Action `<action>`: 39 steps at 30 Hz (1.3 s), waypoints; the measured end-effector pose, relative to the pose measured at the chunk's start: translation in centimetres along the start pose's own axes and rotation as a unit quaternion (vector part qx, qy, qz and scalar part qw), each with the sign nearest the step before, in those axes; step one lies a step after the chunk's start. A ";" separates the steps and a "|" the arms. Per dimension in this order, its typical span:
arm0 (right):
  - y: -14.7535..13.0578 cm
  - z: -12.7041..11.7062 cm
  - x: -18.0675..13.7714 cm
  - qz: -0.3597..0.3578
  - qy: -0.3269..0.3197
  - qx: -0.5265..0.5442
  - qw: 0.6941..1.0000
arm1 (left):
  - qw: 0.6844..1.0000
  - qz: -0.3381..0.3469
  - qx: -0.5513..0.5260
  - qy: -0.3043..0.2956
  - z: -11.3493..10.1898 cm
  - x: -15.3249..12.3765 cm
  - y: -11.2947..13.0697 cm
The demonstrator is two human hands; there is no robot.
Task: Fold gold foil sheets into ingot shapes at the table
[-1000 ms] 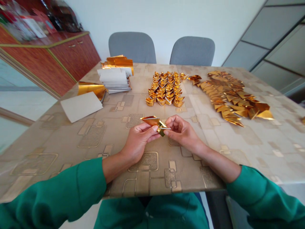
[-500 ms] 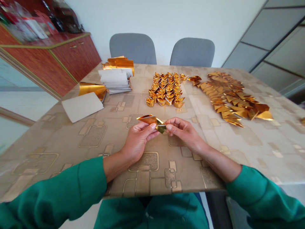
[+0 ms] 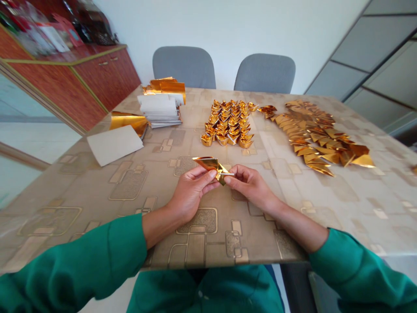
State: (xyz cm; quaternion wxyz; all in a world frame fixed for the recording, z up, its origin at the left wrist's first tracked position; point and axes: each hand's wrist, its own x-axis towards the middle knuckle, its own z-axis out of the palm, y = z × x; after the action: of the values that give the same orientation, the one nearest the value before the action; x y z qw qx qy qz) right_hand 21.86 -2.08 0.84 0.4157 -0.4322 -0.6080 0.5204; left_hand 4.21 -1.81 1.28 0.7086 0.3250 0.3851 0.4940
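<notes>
Between my two hands, above the near part of the table, is a partly folded piece of gold foil paper [image 3: 210, 164] with a pointed end toward the upper left. My left hand [image 3: 192, 187] pinches its left part between thumb and fingers. At its right end, my right hand [image 3: 249, 181] grips a folded edge where a pale strip shows; its thumb lies in front. Beyond the hands stand rows of finished gold paper ingots [image 3: 228, 124]. Off to the right spreads a pile of flat folded gold paper pieces [image 3: 312, 130].
The patterned tablecloth [image 3: 130, 234] covers the table. At the back left lie a stack of white-backed sheets [image 3: 161, 111], a gold foil roll [image 3: 128, 123] and a white sheet [image 3: 114, 145]. Two grey chairs [image 3: 184, 67] stand behind; a wooden cabinet [image 3: 107, 78] is at left.
The right end of the foil paper has been bent, with a pale edge now showing by my right thumb. My right hand has shifted slightly. The whole view has moved a little.
</notes>
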 end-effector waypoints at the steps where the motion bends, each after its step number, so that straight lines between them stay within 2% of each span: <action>1: 0.0 0.0 0.0 0.003 0.002 -0.002 1.000 | 1.000 -0.001 0.002 -0.003 0.1 0.0 0.0; 5: -0.1 0.1 -0.2 0.002 0.012 -0.010 1.000 | 1.000 0.000 0.010 0.003 0.2 -0.2 -0.1; 9: -0.5 0.1 -0.3 0.032 -0.014 0.010 0.999 | 1.000 0.016 0.022 0.006 0.2 -0.1 0.0; 17: -0.7 -0.1 -0.3 0.024 0.003 -0.003 1.000 | 0.995 0.092 0.036 0.016 0.0 0.2 -0.1; 24: -0.7 0.2 -0.3 0.064 -0.046 0.008 0.997 | 0.987 0.138 0.078 0.004 -0.3 0.6 -0.2; 32: -0.2 0.5 -0.2 0.028 0.007 0.009 1.000 | 0.981 0.163 0.105 -0.005 -0.2 0.5 -0.3; 39: -0.5 0.3 -0.4 0.032 -0.019 0.032 0.999 | 0.979 0.174 0.103 -0.008 -0.3 0.8 -0.3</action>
State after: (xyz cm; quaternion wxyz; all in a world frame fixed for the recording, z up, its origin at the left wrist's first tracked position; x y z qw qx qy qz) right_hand 21.60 -2.58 1.31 0.4005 -0.4279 -0.5845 0.5612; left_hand 4.25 -1.10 0.70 0.5779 0.4621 0.3656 0.5646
